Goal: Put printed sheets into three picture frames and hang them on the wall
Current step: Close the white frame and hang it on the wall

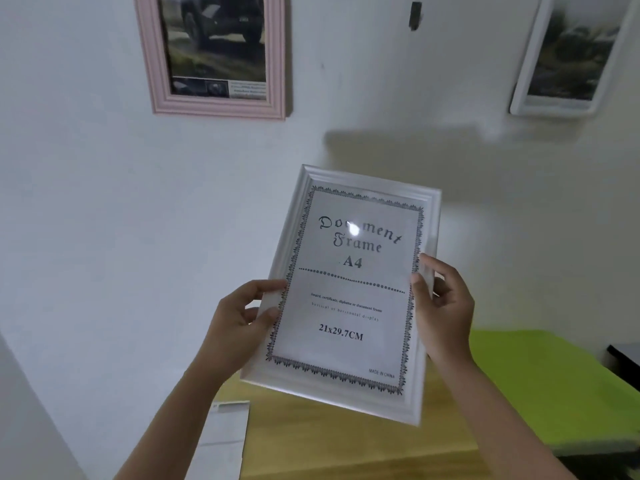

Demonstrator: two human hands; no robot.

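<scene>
Two hands are holding one white moulded picture frame [346, 296] by its long sides. The left hand [239, 323] is curling its thumb and fingers round the left edge, and the right hand [445, 306] is pinching the right edge. Inside, a stock paper reading "Document Frame A4" is showing. The frame is standing tall, tipped a little, above the wooden table [311, 441]. A small dark wall hook [415, 16] is sitting up high, closer to the right hand. It is lying between the pink picture frame [211, 57] and the other white picture frame [571, 57], both hanging already. Bare wall is leaving room to lift.
</scene>
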